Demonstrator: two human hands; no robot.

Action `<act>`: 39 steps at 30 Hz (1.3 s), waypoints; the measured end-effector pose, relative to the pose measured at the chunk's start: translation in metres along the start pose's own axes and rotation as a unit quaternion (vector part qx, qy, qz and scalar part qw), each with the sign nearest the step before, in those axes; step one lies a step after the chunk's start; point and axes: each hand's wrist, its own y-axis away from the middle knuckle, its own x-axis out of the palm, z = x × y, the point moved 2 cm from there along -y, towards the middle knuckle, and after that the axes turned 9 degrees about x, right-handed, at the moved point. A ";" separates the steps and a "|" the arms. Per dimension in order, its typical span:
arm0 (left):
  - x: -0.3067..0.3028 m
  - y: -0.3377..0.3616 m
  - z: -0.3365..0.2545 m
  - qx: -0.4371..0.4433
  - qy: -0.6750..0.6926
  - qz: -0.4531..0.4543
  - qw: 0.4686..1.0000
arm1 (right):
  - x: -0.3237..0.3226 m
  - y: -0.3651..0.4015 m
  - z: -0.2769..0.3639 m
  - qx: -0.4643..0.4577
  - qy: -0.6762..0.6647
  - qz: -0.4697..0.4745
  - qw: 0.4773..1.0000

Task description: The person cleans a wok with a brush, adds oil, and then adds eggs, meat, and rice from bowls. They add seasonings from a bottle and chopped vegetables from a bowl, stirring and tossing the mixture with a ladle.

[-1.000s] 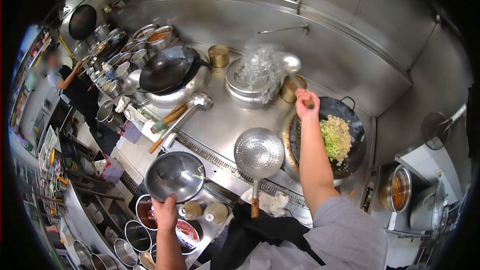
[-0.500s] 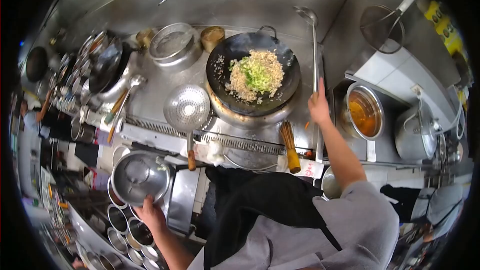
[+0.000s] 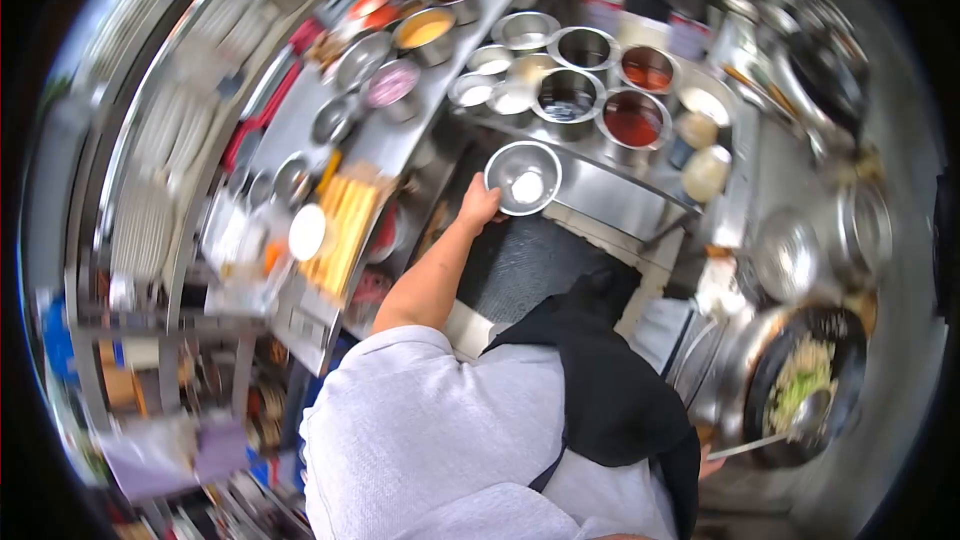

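Observation:
My left hand (image 3: 480, 202) grips the rim of a metal bowl (image 3: 523, 178), held out over the dark floor mat. A bright reflection shows inside the bowl. At the lower right, my right hand (image 3: 711, 463) is partly hidden by my apron, its fingers closed round the handle of a ladle (image 3: 812, 412). The ladle's head is at the food in the black wok (image 3: 853, 340). In the wok lies fried rice (image 3: 815, 352) with shredded pale greens (image 3: 792, 395).
Several metal pots of sauces (image 3: 633, 120) and seasonings stand ahead of the bowl. A perforated strainer (image 3: 786, 255) lies near the wok. To the left, a counter (image 3: 295, 325) carries small bowls and yellow sticks. Shelves of stacked plates (image 3: 145, 225) stand beyond it.
My view has swung left, away from the stove. The bowl has moved from beside the stove to over the floor mat. The ladle has gone from the stove's right side into the wok.

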 end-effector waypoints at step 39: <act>-0.676 -0.084 0.126 0.068 0.396 -0.576 0.711 | 0.199 0.094 0.005 0.029 0.310 0.090 0.946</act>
